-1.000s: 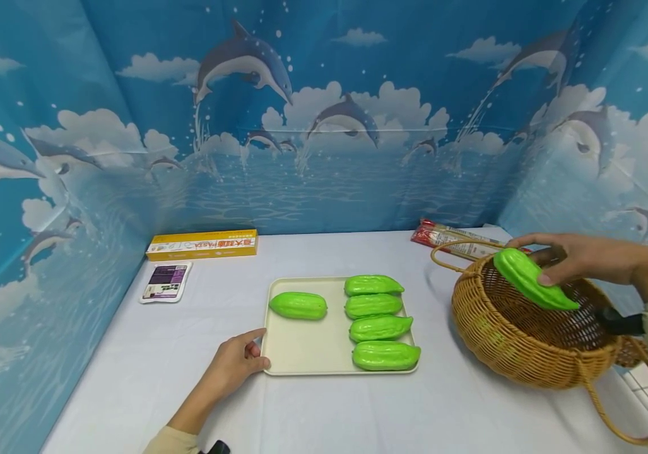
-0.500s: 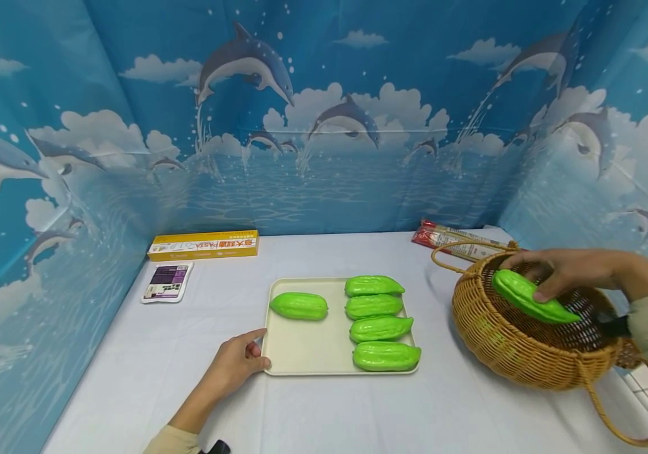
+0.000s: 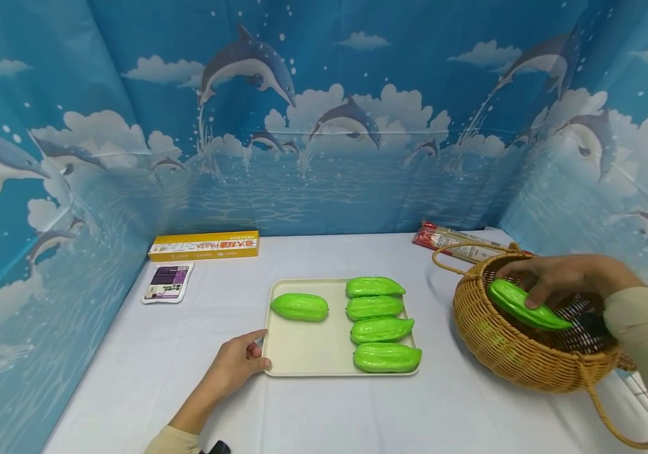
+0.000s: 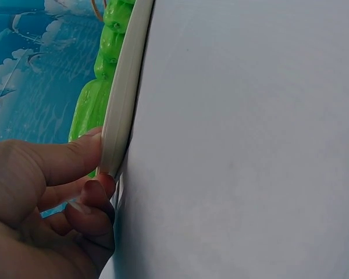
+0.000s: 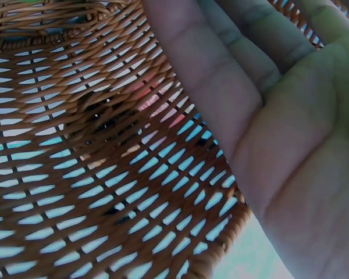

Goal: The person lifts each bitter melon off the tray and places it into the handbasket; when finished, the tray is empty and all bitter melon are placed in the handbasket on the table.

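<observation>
Box [image 3: 204, 246], pouch [image 3: 167, 282] lay far left, packet [image 3: 433, 236] partly behind basket [image 3: 500, 337], right fingers [image 5: 189, 58] gripped one gourd [image 3: 509, 299], left fingers [image 3: 251, 337] pinched tray [image 3: 306, 347] holding five gourds [image 3: 386, 357]

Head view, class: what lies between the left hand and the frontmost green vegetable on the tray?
In the head view, bare tray lies between the left hand, which pinches its edge, and the frontmost green vegetable.

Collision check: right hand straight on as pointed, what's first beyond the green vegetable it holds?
Probably the left wall of the wicker basket; how low the right hand sits is hard to judge.
</observation>
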Demonstrator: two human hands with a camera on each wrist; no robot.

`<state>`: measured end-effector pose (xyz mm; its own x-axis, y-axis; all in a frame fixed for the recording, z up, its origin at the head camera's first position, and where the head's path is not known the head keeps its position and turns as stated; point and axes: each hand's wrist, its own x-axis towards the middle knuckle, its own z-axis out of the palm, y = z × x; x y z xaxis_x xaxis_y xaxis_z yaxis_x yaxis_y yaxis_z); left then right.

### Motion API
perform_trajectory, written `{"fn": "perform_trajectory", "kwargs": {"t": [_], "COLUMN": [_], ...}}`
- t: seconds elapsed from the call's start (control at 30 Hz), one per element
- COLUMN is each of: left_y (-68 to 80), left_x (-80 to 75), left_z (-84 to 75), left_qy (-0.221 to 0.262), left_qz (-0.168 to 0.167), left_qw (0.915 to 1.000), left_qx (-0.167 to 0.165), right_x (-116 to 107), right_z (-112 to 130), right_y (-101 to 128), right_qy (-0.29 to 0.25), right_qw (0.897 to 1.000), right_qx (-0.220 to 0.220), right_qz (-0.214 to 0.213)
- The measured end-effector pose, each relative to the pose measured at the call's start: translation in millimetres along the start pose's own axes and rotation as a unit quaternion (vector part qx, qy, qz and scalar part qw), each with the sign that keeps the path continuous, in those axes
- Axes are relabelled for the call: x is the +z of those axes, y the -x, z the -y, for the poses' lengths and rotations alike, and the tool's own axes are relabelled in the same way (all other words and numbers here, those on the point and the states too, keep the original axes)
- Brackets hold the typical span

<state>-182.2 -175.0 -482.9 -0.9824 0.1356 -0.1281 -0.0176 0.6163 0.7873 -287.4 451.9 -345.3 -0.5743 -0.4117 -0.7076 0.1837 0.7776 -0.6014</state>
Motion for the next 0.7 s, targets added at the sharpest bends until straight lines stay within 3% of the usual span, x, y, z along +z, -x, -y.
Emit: {"fn": "perform_trajectory", "kwargs": {"t": [0.3, 0.53, 0.7], "left_y": [-0.2, 0.4, 0.4], "left_x": [0.3, -0.3, -1.6], "left_z": [1.6, 1.3, 1.0], "left_qy": [0.0, 0.002, 0.001], "left_qz": [0.001, 0.004, 0.003], "left_qw": [1.0, 0.9999, 0.9999], "left_qx": [0.005, 0.016, 0.016], "right_x": [1, 7, 12], "right_z": [-2, -7, -4], "right_y": [-15, -24, -27], "right_qy": [-0.034, -0.082, -0.088], "right_qw": [0.999, 0.996, 0.996], "right_qx": [-0.006, 0.014, 0.031], "right_qz": [0.002, 0.007, -0.005]}}
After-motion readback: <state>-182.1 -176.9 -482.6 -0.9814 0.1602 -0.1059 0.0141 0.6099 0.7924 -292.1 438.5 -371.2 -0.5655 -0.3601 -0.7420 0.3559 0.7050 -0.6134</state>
